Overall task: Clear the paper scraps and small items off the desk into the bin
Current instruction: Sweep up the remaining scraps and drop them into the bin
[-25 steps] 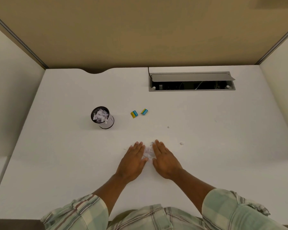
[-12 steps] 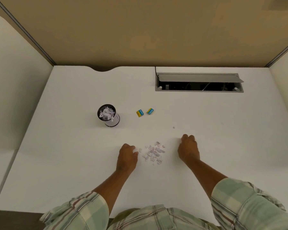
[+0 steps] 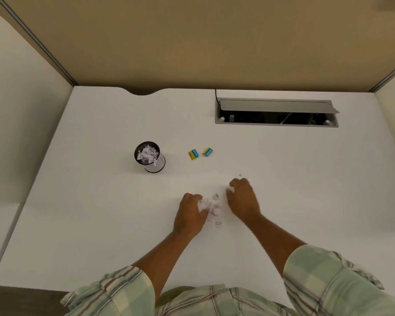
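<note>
— What moved?
— Both hands closed in on the scraps (image 3: 211,207). Left hand (image 3: 190,216) fingers curl around some; right hand (image 3: 242,200) curled, contents hidden.
— Bin (image 3: 149,156)?
— Upright on the tabletop (image 3: 100,201), holding scraps.

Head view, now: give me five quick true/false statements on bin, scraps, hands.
1. The bin already holds paper scraps. True.
2. The two yellow-and-blue items are inside the bin. False: they lie on the desk, to its right.
3. A pile of paper scraps lies between the hands. True.
4. The right hand is over the bin. False: it is at the scraps, away from the bin.
5. The left hand touches the scrap pile. True.
</note>
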Demonstrator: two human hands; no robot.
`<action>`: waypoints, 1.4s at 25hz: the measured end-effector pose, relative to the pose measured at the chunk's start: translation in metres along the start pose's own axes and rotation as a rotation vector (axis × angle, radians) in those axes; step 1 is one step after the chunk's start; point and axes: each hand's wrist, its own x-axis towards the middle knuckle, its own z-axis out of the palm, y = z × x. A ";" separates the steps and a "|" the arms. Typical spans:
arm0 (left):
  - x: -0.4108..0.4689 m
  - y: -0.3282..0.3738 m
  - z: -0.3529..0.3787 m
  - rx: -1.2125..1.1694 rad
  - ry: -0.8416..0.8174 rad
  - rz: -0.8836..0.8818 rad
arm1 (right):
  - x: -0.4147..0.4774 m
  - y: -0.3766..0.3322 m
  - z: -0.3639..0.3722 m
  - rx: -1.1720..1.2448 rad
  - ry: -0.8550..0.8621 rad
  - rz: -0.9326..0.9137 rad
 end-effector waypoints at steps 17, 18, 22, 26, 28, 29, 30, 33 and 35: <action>-0.008 0.000 0.035 0.250 -0.037 0.012 | -0.001 -0.007 0.030 -0.398 -0.274 -0.493; -0.009 -0.002 0.034 0.219 -0.032 0.015 | -0.004 -0.006 0.029 -0.381 -0.294 -0.493; -0.010 -0.004 0.031 0.010 0.006 -0.007 | -0.017 -0.001 0.032 -0.375 -0.376 -0.478; -0.007 0.000 0.026 -0.123 0.082 -0.081 | -0.026 -0.004 0.039 -0.371 -0.303 -0.453; -0.007 0.004 0.025 -0.086 0.075 -0.073 | -0.030 -0.007 0.044 -0.361 -0.269 -0.426; -0.006 0.003 0.025 -0.072 0.076 -0.054 | -0.032 -0.008 0.046 -0.349 -0.260 -0.414; -0.005 -0.002 0.028 -0.084 0.043 -0.046 | -0.033 -0.009 0.049 -0.332 -0.256 -0.398; -0.004 -0.005 0.026 0.058 -0.013 -0.012 | -0.031 -0.015 0.051 -0.280 -0.256 -0.308; -0.002 -0.006 0.022 0.070 -0.039 -0.020 | -0.028 -0.020 0.049 -0.257 -0.268 -0.233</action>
